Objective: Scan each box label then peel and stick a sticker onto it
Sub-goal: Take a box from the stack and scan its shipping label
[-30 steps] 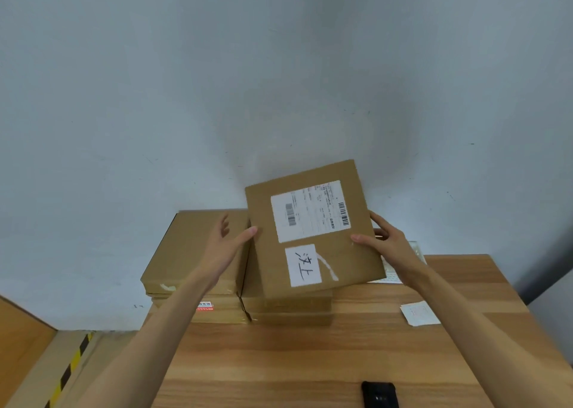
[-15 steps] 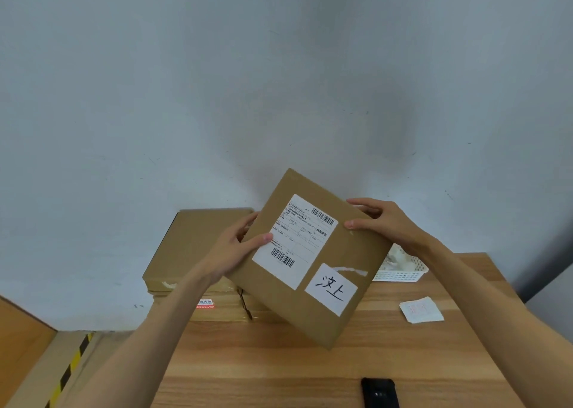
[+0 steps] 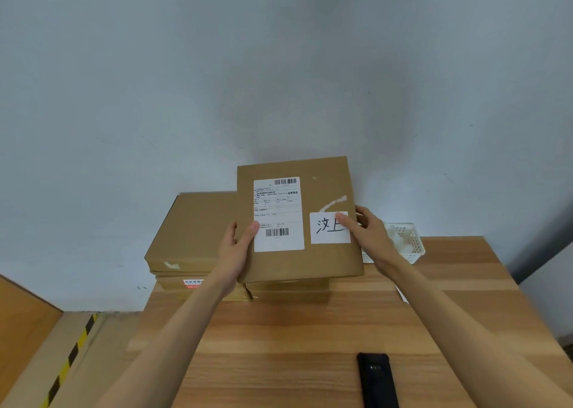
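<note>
A flat brown cardboard box (image 3: 322,261) is held upright above the table, its face toward me. It carries a white shipping label (image 3: 277,213) with two barcodes and a white handwritten sticker (image 3: 325,232). My left hand (image 3: 237,249) grips the box's left edge, thumb lying on the label's corner. My right hand (image 3: 369,237) holds the right edge, thumb pressing on the sticker. A black handheld scanner (image 3: 376,379) lies on the wooden table (image 3: 279,339) near its front edge, apart from both hands.
Two stacks of similar flat boxes (image 3: 192,237) sit at the table's back left, partly behind the held box. A white plastic basket (image 3: 406,241) stands at the back right by the wall. Yellow-black floor tape (image 3: 71,358) runs to the left below the table.
The box has turned from a tilted diagonal to upright and square, label to the left and sticker to the right. Both hands shifted lower along its side edges.
</note>
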